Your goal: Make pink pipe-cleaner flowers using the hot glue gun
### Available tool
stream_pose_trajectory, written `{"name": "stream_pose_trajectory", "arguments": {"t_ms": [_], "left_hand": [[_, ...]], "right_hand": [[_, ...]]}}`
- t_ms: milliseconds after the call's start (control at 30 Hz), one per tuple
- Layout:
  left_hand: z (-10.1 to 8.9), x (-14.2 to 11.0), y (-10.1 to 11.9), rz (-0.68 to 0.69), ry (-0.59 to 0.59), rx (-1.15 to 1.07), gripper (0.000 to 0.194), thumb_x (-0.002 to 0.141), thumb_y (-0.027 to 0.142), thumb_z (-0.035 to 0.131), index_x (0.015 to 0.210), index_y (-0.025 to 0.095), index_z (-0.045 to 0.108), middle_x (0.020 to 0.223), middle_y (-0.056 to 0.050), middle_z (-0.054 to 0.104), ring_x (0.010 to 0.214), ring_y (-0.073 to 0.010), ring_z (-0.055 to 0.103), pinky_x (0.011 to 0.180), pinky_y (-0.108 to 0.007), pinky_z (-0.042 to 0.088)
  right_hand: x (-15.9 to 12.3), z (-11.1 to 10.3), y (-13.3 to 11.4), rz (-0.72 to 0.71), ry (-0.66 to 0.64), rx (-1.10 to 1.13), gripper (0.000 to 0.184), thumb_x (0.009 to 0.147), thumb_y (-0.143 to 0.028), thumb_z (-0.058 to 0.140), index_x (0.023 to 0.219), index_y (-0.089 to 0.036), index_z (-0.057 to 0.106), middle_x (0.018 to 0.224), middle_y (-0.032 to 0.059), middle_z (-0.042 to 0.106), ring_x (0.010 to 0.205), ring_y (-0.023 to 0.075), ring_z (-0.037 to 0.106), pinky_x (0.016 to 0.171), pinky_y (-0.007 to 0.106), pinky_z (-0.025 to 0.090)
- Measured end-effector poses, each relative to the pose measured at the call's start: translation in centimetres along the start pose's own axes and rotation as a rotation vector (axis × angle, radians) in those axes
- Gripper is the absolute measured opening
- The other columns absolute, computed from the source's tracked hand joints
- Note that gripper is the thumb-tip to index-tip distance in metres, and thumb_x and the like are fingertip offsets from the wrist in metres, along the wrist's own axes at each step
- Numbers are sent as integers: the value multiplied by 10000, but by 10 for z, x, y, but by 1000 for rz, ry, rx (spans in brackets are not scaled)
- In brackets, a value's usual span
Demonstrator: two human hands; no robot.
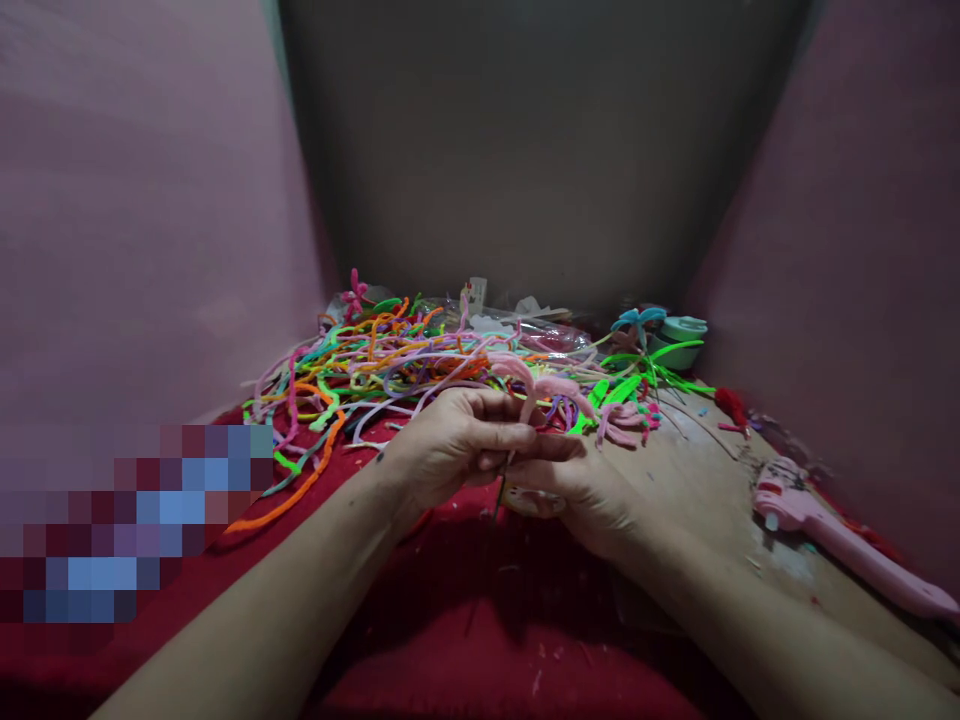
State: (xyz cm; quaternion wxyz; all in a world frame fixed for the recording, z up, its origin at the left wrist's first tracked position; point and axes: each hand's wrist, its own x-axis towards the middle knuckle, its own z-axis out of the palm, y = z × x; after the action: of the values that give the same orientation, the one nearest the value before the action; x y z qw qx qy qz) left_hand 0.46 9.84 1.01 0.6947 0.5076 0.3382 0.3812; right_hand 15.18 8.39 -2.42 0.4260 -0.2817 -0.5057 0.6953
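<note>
Both hands meet in the middle over the red cloth. My left hand (465, 435) is closed, thumb and fingers pinching the base of a pink pipe cleaner flower (562, 387) whose fuzzy loops stand up above the fingertips. A thin dark stem (497, 500) slants down beneath the fingers. My right hand (581, 480) is also closed, its fingertips pressed against the stem just below the loops. Under the right fingers shows part of a yellowish, ring-like thing (534, 500); whether that hand touches it I cannot tell.
Tangled colourful pipe cleaners (390, 365) spread behind my hands. Bright green leaf pieces (630, 390), a blue flower (639, 318) and a pale green cup-like thing (681, 335) stand back right. A pink glue gun (832, 530) lies at right. Red cloth (442, 620) covers the front; pinkish walls flank both sides.
</note>
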Motion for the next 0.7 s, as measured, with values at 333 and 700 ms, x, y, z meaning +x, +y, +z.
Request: {"name": "stream_pose_trajectory", "arguments": {"t_ms": [333,700], "left_hand": [[0,1,-2,8,14,16,238,607,239,755,785,137,635,583,27,561,433,-25,432,423,-150,288],[2,1,0,-31,126,-11,271,555,219,782,741,129,607,496,62,482,377,-13,365,406,-153,282]], "right_hand": [[7,-8,12,-55,3,66,146,614,-245,721,650,-132,635,528,-26,493,439,42,304,446,228,212],[7,-5,9,-45,-55,54,131,666,-228,663,617,-131,589,483,-58,399,422,37,255,445,243,134]]}}
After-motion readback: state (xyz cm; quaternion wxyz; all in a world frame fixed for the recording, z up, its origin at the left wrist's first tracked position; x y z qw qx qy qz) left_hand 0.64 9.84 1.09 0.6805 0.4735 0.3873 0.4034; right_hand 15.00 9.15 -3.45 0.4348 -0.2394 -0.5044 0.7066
